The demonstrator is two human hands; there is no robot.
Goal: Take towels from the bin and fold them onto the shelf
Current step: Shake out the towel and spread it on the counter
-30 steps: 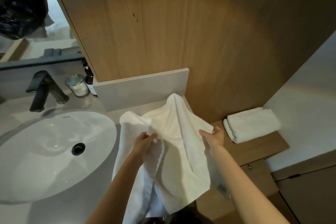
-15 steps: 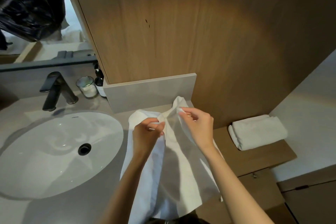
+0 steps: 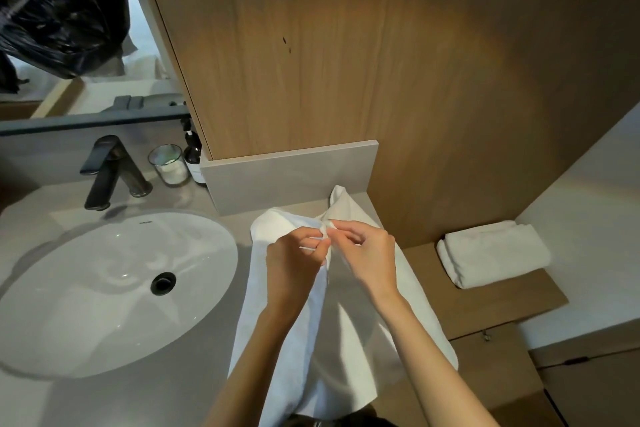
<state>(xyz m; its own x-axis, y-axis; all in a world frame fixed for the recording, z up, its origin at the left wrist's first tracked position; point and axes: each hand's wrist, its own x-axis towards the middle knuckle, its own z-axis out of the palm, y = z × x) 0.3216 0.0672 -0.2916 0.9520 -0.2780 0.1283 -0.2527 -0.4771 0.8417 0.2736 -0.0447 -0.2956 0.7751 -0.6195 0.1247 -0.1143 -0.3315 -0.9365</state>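
So, right of the sink basin (image 3: 114, 288), the left hand (image 3: 294, 263) and right hand (image 3: 370, 256) both pinch the top edge of an unfolded white towel (image 3: 346, 333) draped over the tabletop (image 3: 194, 392), fingers curled on the cloth. Further right, one folded towel (image 3: 495, 253) already sits on the wooden shelf (image 3: 502, 305). This one's barely started, and the bin's out of view.

Dim, warm light pooled on the brown wood-grain wall panel (image 3: 346, 45) at upper centre, fading toward the dark upper right corner. Small glints dotted the white oval ceramic basin (image 3: 86, 305) at lower left. The white hanging cloth towel (image 3: 346, 357) showed grey shadowed folds. Straight edges bowed near the borders.
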